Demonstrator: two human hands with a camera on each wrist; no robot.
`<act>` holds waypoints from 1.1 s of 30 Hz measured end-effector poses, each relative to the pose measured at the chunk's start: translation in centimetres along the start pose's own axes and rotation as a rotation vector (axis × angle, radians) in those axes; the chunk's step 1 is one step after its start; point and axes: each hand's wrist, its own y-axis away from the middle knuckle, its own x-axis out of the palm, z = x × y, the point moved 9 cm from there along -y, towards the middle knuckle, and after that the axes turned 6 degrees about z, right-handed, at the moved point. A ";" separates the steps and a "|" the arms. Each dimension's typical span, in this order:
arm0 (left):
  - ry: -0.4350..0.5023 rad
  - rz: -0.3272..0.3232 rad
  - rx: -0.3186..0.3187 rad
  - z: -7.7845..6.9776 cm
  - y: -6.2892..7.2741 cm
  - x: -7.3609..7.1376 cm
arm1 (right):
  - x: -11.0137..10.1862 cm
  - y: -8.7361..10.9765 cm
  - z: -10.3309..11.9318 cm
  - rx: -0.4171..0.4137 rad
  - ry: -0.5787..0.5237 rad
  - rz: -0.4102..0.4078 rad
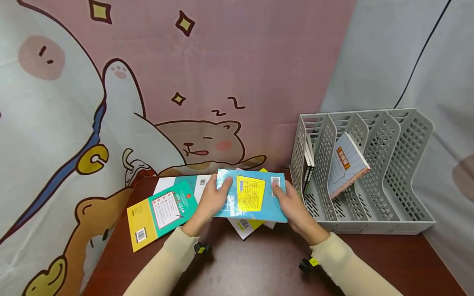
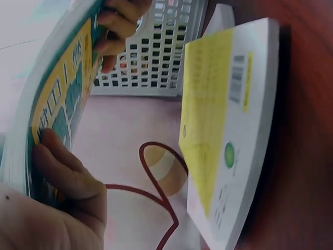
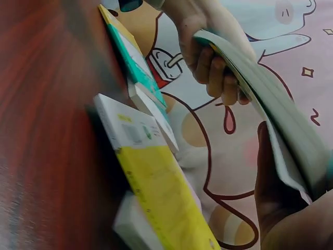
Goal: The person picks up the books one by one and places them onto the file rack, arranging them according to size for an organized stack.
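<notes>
The fingers (image 3: 218,80) of both hands are pinching a blue book (image 1: 250,197), thumbs laid over the upper cover and the other fingers curled beneath. The left hand (image 1: 212,201) grips its left end; the right hand (image 1: 296,209) has the right end, its thumb by the barcode. The book is held clear of the desk (image 1: 255,263), a yellow panel on its upward face.

Just below it, partly hidden, lies a yellow-and-white book (image 1: 242,231) with another pale book under it. To the left, a yellow-and-green book (image 1: 163,216) overlaps a white-and-teal book (image 1: 166,181) — both flat on the desk.

On the right stands a grey rack (image 1: 374,227). Thin books (image 1: 308,166) stand in its leftmost compartment, and a white book (image 1: 346,164) with a red-orange label sits tilted farther right. Behind everything hangs a pink-and-white cloth (image 1: 277,61) — printed with cartoon animals.
</notes>
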 end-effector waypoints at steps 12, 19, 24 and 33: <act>0.050 0.342 -0.052 -0.9 -2.1 0.0 | -0.1 -0.2 2.3 0.042 -0.014 0.419; -0.141 0.554 -0.005 -1.7 -3.4 1.8 | 3.3 1.3 0.5 0.150 0.029 0.707; -0.181 0.555 0.004 -1.7 -4.2 2.1 | 3.6 1.3 0.0 0.142 0.042 0.689; -0.108 0.412 0.057 -2.6 -5.2 0.1 | 3.1 1.4 1.4 0.034 0.093 0.579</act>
